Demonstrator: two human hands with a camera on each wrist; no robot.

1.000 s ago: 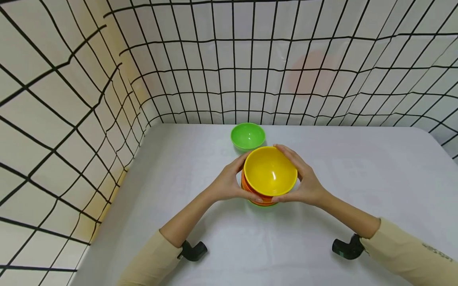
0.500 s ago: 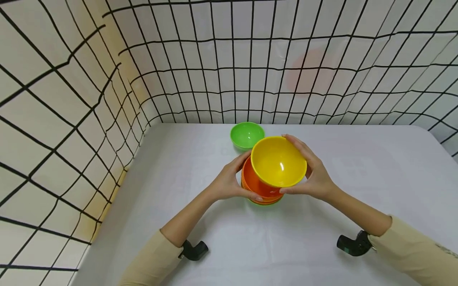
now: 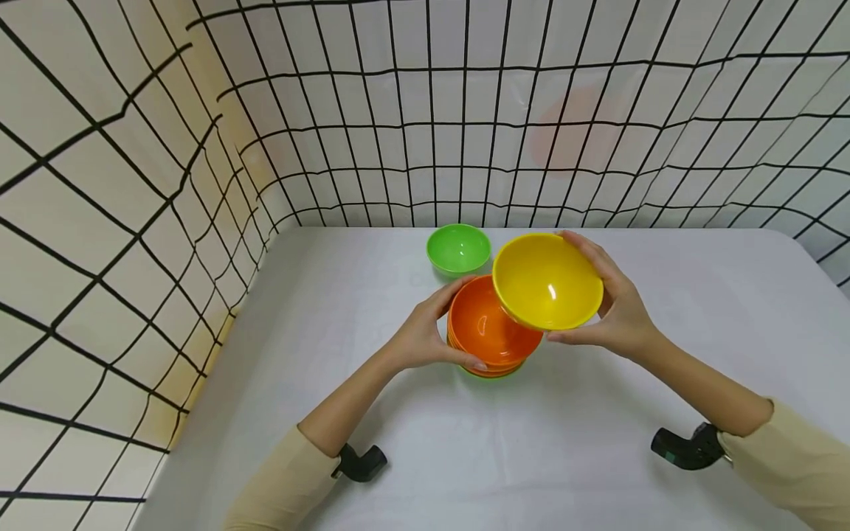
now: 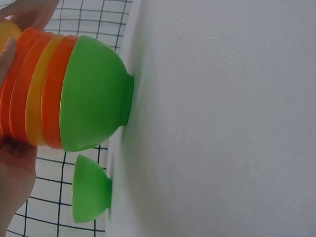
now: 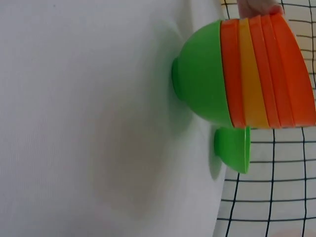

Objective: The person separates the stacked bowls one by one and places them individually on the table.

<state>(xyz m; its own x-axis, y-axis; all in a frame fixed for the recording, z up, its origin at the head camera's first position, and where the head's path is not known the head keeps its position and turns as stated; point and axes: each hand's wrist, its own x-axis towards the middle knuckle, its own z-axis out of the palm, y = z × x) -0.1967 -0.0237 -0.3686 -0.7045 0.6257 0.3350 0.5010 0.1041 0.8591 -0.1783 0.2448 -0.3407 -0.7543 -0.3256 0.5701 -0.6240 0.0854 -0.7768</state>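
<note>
A yellow bowl (image 3: 547, 284) is held up by its side in my right hand (image 3: 614, 306), thumb at the front and fingers behind. It overlaps the upper right of a stack of nested bowls (image 3: 491, 321) in the head view. My left hand (image 3: 432, 332) grips that stack around its left side, thumb in front, fingers at the back. An orange bowl tops the stack. Below it, the left wrist view shows more orange bowls, a yellow-orange bowl (image 4: 38, 91) and a green bowl (image 4: 94, 94) at the bottom, its foot on the table.
A separate green bowl (image 3: 458, 249) stands behind the stack near the table's far edge. White cloth covers the table (image 3: 398, 442). A black grid net (image 3: 432, 125) rises along the back and left. Black wrist cameras (image 3: 687, 446) hang below both sleeves.
My right hand has lifted the yellow bowl off the stack and carried it up and to the right, uncovering the orange bowl. The left hand has stayed on the stack.
</note>
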